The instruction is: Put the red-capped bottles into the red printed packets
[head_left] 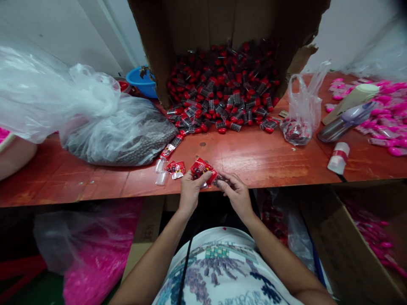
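My left hand (190, 190) is closed on a red printed packet (199, 167), with the thumb across its front. My right hand (235, 194) pinches something dark and partly see-through at the packet's right end; the fingers cover much of it, and I cannot tell whether it is joined to the packet. To the left, more red packets (176, 169) lie on the table, next to clear plastic cups (162, 178). A small tube with a red printed label (168, 149) lies just behind them.
A large cardboard box (193, 25) on its side spills clear red-capped tubes (219, 97) onto the red table (254, 163). A bag of dark beads (121, 135) bulges at left. A small plastic bag (299, 123), a bottle (346, 120) and pink pieces (388, 114) are at right.
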